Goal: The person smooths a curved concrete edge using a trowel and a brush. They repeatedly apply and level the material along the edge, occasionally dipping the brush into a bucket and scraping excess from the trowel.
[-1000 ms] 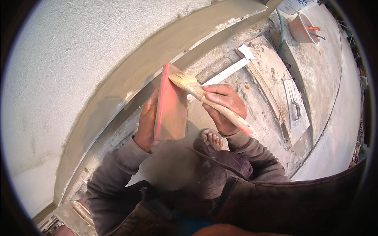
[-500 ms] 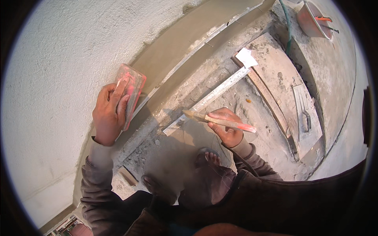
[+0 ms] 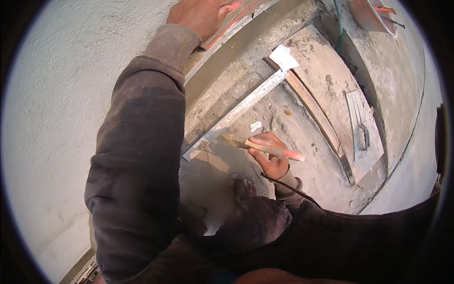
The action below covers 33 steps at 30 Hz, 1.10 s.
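My left hand (image 3: 201, 18), at the top by the wall, is closed on a red plastering float (image 3: 230, 26). The float lies against the band of wet grey plaster, along a pale straight strip (image 3: 197, 65) with nails sticking out. Some of the left fingers are cut off by the upper edge. Low in the middle, my right hand (image 3: 272, 154) grips a brush (image 3: 283, 152) with a worn reddish handle, its bristles pointing left. Beneath the bristles lies the near end of a long, pale, plaster-smeared bar (image 3: 241, 113).
A steel trowel (image 3: 359, 130) rests on a board (image 3: 331, 71) to the right, beside a wooden batten (image 3: 309, 102). A white scrap (image 3: 283, 57) lies at the bar's far end. Farther back are a green hose (image 3: 339, 23) and a bucket (image 3: 371, 18) with tools. My foot (image 3: 244, 187) is below.
My left hand has slid the float up and to the right along the wall, and its forearm now reaches across the left side. My right hand keeps the brush nearly in place.
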{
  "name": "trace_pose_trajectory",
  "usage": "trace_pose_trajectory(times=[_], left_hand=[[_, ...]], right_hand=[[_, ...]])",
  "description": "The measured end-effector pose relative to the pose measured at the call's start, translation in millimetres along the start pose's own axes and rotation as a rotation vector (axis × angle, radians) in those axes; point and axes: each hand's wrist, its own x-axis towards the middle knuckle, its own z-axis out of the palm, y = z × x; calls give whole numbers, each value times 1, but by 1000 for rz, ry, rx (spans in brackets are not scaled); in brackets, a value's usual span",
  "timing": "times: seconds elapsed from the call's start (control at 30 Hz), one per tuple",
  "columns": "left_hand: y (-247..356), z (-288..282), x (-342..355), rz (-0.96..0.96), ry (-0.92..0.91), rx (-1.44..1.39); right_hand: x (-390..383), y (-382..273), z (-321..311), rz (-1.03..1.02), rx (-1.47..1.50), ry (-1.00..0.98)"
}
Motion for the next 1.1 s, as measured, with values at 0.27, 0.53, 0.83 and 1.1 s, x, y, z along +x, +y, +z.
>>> trace_pose_trajectory(times=[0.27, 0.53, 0.83, 1.1], left_hand=[[-150, -73, -307, -26, -144, -27], [-33, -6, -43, 127, 69, 127], [-91, -44, -187, 14, -51, -117], [-161, -80, -324, 17, -143, -47]], right_hand=[[5, 19, 12, 78, 68, -41], [1, 19, 23, 109, 124, -18], [-1, 21, 23, 141, 59, -39], [-16, 20, 25, 192, 135, -83]])
